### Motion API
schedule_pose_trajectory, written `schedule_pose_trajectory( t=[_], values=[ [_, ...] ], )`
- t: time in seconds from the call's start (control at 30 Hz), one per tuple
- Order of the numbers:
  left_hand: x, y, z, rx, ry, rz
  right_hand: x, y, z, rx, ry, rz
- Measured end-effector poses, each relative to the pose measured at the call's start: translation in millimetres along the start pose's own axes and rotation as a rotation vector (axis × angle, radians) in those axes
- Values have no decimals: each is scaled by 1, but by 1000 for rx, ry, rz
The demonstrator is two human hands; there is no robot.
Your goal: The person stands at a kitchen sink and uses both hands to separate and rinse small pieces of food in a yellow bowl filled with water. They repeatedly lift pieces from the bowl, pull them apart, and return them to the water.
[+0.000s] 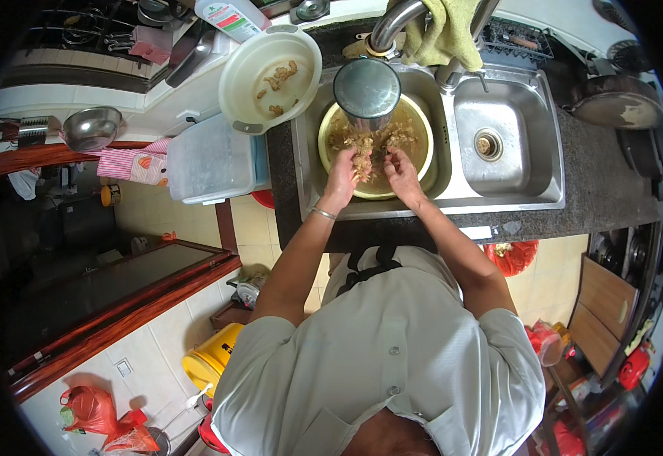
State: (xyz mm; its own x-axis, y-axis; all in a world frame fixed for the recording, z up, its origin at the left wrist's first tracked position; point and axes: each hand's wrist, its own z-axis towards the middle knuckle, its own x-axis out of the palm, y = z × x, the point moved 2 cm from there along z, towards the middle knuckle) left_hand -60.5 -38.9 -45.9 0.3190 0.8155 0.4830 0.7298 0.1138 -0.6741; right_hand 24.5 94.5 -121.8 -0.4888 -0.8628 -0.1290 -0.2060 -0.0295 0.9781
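A round pale-yellow basin (426, 165) sits in the left bowl of a steel double sink, holding murky brown water and brown, fibrous, root-like pieces (403, 137). Over its near left part, my left hand (343, 174) is closed around a wet clump of these pieces (362, 162). Facing it is my right hand (403, 172), fingers bent and tips drawn together beside the brown pieces. Whether something is pinched there is too small to tell. Just beyond both hands, a cylinder with a dark round top (367, 88) covers the basin's far part.
A white basin (234, 85) with a few knobbly brown pieces (281, 75) rests left of the sink. Above hang a curved steel tap (391, 25) and a yellow-green cloth (442, 34). The right sink bowl (497, 114) has a drain strainer. A pan (616, 102) stands at right.
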Motion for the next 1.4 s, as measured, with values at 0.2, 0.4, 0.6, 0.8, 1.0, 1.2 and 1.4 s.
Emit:
schedule_pose_trajectory(
  t=[0.2,0.4,0.6,0.8,1.0,1.2,1.4],
  values=[
    [-18,3,0,23,63,171,-9,53,0,264,216,383],
    [-12,-7,-6,47,86,456,-17,56,1,169,358,360],
    [-19,-5,-8,18,146,266,-16,63,-4,302,334,460],
    [-8,-15,-14,-66,117,57,-17,61,-4,343,324,579],
    [-3,-16,-13,49,123,84,-15,58,-4,333,263,672],
    [-13,1,-6,0,-52,73,-8,56,-8,320,229,715],
    [-14,8,-9,-47,-191,10,-3,48,-12,364,223,806]
  ],
)
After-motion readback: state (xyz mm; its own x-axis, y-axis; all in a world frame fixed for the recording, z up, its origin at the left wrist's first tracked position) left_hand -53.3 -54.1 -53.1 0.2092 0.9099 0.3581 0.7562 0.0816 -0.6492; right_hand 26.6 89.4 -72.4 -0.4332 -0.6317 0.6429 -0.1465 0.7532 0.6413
